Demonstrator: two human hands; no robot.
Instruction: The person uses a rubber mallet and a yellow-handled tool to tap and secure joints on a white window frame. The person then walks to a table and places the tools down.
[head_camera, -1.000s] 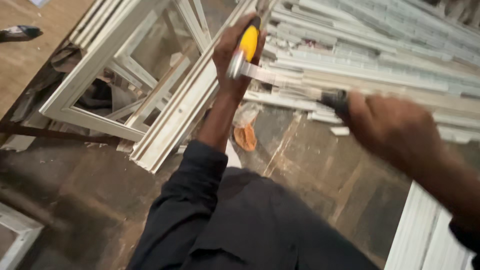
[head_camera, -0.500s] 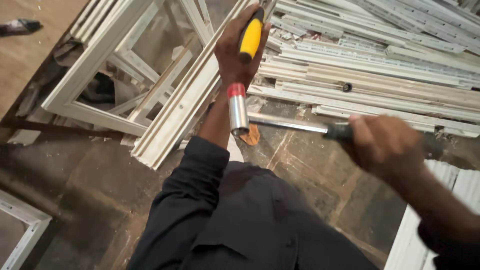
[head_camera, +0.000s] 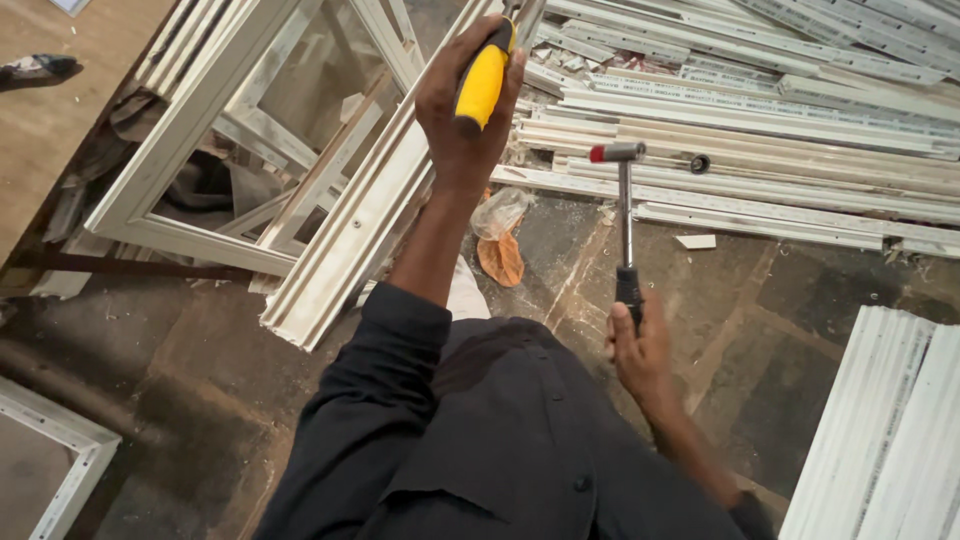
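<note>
The yellow-handled chisel (head_camera: 483, 78) stands upright in the left hand (head_camera: 462, 105), whose grip is wrapped fully round the handle; its blade end runs out of sight at the top edge of the view, against the upper end of the long white frame rail (head_camera: 365, 215) that slants across the floor. The right hand (head_camera: 637, 350) has its grip shut round the black end of a hammer (head_camera: 625, 215) held upright, the red-and-silver head raised and well apart from the chisel handle, so no blow is landing at this instant. Judging by how things lie, the work on the rail's joint looks to be under way and not finished: the rail is attached to the white window frame (head_camera: 190, 165) beside it, and the tool is set at it. Near the person's dark sleeve, a crumpled clear plastic bag (head_camera: 497, 215) and an orange scrap (head_camera: 500, 258) lie on the stone floor (head_camera: 180, 350). Beyond them a pile of white profile strips (head_camera: 760, 130) fills the upper right, with more white strips (head_camera: 885, 430) at the lower right corner
</note>
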